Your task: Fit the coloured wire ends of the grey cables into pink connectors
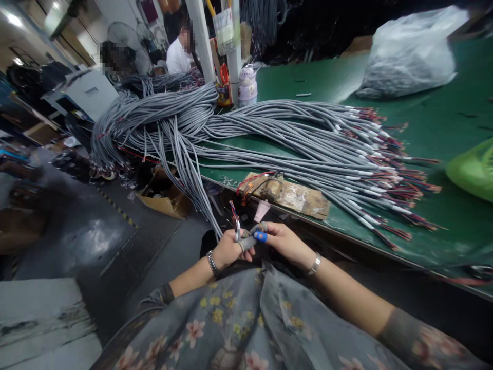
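Where the two grips met, the fingers overlapped so closely that I could not make out the lower part of the cable end [236,227], or whether anything lay pinched between them. Past the far right of the grips, a green bag [473,169] was cut off by the edge of view; nearer, a clear plastic bag [408,59] stood beyond them to the right, its grey contents a blur. The space under the bench [431,115] was too dark to read.

The bench's near edge ran just beyond both grips, slanting away rightward, with a worn wooden block [298,198] along it. Grey cables [292,128] covered much of the top ahead, some drooping over the edge beside the left grip. Open floor [96,241] stretched to the left, past a cardboard box [165,200].

The left grip [230,249] was closed around the cable end, whose coloured wires [232,209] poked up above it. The right grip [288,242], its thumb wrapped in blue, touched the left one's fingers; how far closed it was, I could not tell.
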Tool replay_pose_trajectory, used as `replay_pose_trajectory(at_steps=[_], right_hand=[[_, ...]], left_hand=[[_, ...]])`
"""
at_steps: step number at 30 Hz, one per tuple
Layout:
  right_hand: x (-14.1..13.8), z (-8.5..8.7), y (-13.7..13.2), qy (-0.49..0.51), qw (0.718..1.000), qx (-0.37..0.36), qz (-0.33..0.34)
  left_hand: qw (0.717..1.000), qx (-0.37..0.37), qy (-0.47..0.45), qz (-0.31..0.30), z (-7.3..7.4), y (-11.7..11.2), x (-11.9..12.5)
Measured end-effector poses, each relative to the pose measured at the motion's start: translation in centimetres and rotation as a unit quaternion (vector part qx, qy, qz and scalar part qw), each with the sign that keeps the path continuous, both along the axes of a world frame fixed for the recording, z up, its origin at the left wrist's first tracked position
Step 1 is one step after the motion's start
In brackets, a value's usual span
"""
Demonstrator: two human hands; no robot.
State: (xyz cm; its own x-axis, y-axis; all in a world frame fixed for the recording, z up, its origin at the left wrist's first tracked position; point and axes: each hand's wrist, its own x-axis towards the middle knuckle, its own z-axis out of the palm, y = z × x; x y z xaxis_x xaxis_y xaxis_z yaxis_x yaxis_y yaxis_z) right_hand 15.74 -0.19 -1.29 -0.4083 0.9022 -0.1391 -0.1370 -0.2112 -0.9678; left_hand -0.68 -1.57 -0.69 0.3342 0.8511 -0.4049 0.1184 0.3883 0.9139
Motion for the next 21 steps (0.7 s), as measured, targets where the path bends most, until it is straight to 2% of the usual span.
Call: replay_pose_trajectory(at_steps=[6, 11, 18, 21], right_hand=[[-0.7, -1.4, -0.4, 0.010, 0.993, -0.055, -0.104], [-0.6, -1.2, -0.6, -0.017, 0.996, -0.035, -0.081], [-0.2, -0.6, 0.0, -0.009, 0.995, -0.051, -0.087], [-0.4, -0.6, -0.2, 0.010, 0.992, -0.069, -0.103]], left_hand=[[0.999, 0.006, 0.026, 0.020, -0.4, -0.2, 0.3], [0.999, -0.045, 0.011, 0.028, -0.7, 0.0, 0.6], [0.998, -0.055, -0.003, 0.014, 0.2, 0.5, 0.9], [0.998, -0.044, -0.009, 0.051, 0.4, 0.4, 1.0]])
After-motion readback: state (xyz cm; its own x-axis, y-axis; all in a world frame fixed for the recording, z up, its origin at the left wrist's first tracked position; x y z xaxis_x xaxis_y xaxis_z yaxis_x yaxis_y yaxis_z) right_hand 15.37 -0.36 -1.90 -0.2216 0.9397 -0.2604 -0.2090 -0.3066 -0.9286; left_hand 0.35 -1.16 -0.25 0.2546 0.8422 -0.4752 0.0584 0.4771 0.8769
